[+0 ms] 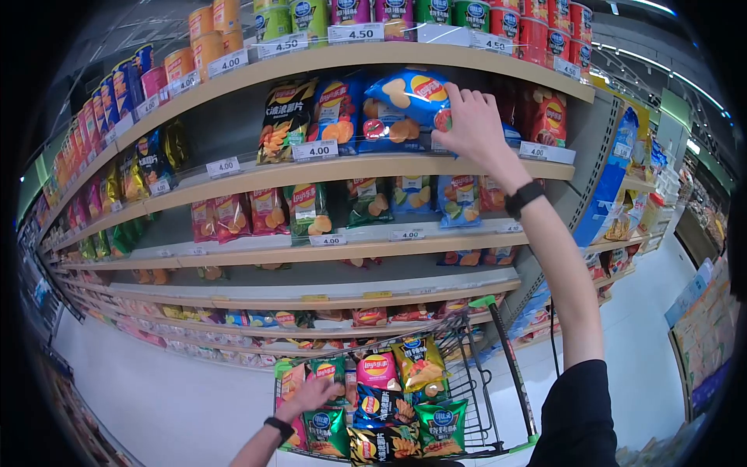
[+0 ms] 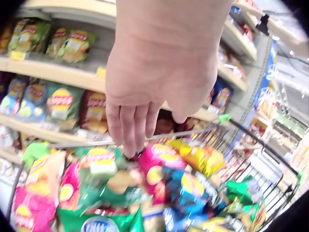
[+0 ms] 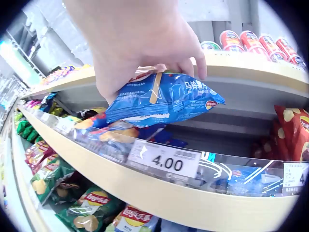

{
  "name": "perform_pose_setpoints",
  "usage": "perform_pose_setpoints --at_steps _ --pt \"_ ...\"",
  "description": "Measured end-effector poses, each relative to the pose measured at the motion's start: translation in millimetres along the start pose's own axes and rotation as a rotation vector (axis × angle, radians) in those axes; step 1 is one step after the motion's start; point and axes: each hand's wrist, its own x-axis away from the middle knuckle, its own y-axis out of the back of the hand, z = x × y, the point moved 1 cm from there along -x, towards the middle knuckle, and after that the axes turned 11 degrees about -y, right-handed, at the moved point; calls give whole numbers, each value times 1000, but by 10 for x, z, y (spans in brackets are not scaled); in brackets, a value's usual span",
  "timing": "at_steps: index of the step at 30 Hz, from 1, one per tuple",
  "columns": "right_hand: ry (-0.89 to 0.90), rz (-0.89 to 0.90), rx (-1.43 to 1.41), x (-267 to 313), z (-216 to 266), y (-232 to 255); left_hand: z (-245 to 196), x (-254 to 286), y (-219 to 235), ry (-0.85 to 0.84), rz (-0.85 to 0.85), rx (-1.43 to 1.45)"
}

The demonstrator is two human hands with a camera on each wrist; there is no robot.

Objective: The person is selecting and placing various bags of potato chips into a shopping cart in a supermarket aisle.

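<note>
My right hand (image 1: pixel 476 128) grips a blue potato chip bag (image 1: pixel 408 92) at the upper shelf, holding it tilted above other bags. In the right wrist view the fingers and thumb are wrapped over the top of this blue bag (image 3: pixel 166 99), just behind the price tag (image 3: pixel 164 159). Low down at the left, my left hand (image 1: pixel 313 395) hovers over the shopping cart (image 1: pixel 498 412) with its fingers loosely straight and nothing in them. Beneath it lies a green chip bag (image 2: pixel 99 181), among pink, yellow and black-and-blue bags.
Shelves of chip bags rise ahead, with a clear plastic lip and price tags along the shelf edge (image 1: pixel 436 167). Chip canisters (image 1: pixel 506 27) stand on the top shelf. Red chip bags (image 3: pixel 292 133) sit to the right of the held bag. The cart's handle (image 1: pixel 513 373) is at the right.
</note>
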Motion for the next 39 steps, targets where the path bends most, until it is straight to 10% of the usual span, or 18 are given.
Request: perform_pose_setpoints --at_steps 2,10,16,26,31,39 --pt "23 -33 -86 241 226 197 -617 -111 528 -346 -399 158" --pt "31 26 -499 1652 1277 648 -2093 -294 1670 -915 -746 1000" --pt "-133 340 -716 2627 1854 863 -2111 12 1290 -593 -1020 1213" --pt "-741 1166 -1711 3274 2054 799 -1369 766 930 -304 -629 1490" --pt "-978 1122 -1811 3460 2351 850 -1221 957 799 -330 -725 1325" --pt "-857 1014 -1862 3790 2520 1032 -1067 1277 556 -409 -735 1168"
